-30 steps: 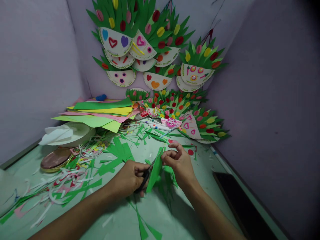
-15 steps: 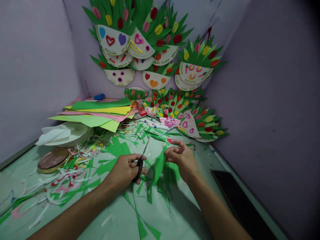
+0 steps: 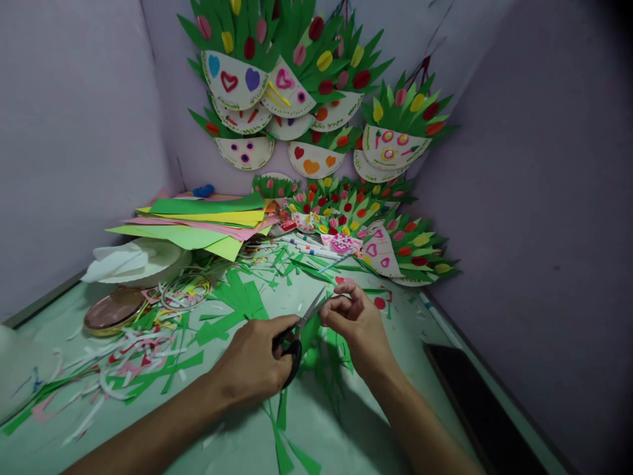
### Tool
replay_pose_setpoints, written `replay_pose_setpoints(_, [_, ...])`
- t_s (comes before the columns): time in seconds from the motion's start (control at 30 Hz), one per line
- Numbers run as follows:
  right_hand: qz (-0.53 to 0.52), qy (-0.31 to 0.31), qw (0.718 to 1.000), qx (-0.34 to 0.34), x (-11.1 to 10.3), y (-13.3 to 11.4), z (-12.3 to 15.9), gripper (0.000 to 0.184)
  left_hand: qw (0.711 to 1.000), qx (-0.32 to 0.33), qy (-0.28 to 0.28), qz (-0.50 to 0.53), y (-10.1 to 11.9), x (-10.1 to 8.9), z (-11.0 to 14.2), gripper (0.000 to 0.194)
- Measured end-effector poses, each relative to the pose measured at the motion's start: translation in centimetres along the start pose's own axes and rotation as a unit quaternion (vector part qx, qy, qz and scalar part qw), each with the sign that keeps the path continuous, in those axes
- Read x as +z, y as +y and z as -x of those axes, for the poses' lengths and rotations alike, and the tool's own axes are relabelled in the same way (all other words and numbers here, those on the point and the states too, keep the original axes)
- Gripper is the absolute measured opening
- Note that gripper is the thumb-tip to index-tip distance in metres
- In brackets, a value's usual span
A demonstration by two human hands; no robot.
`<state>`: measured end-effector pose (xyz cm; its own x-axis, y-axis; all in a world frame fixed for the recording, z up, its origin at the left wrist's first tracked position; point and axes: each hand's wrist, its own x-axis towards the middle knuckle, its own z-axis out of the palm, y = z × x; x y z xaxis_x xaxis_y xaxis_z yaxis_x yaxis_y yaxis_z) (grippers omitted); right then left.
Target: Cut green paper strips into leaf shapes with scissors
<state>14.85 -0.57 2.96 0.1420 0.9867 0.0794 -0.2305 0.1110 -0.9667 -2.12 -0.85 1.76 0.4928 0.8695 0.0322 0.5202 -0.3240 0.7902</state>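
My left hand (image 3: 260,356) is closed round the black handles of a pair of scissors (image 3: 295,349). The blades point up and to the right, slightly apart, close to my right fingertips. Between thumb and fingers, my right hand (image 3: 357,322) pinches a piece of green paper (image 3: 311,326), partly hidden behind the scissors. Beneath it, green paper scraps (image 3: 339,349) lie on the table. To the left of the scissors is a larger cluster of cut green paper (image 3: 240,297).
Coloured paper sheets (image 3: 198,232) are stacked at the back left, behind a white paper bowl (image 3: 161,260) and a round lid (image 3: 116,309). Markers (image 3: 314,247) and paper-plate crafts (image 3: 383,251) lie at the back. A black phone-like slab (image 3: 475,402) lies at right.
The scissors swung away to the left of the green paper with blades upright, then came back beside it, blades now tilted right and parted. My right hand keeps its pinch, nearly in place.
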Motion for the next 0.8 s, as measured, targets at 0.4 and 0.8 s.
replay_pose_setpoints(0.4, [-0.024, 0.01, 1.0, -0.009, -0.07, -0.09, 0.03, 0.041, 1.0, 0.01, -0.007, 0.009, 0.04, -0.19, -0.09, 0.02])
replay_pose_setpoints(0.8, [-0.023, 0.018, 1.0, 0.001, -0.03, -0.13, 0.07, 0.042, 0.999, -0.005, 0.013, 0.036, 0.75, -0.66, 0.17, 0.041])
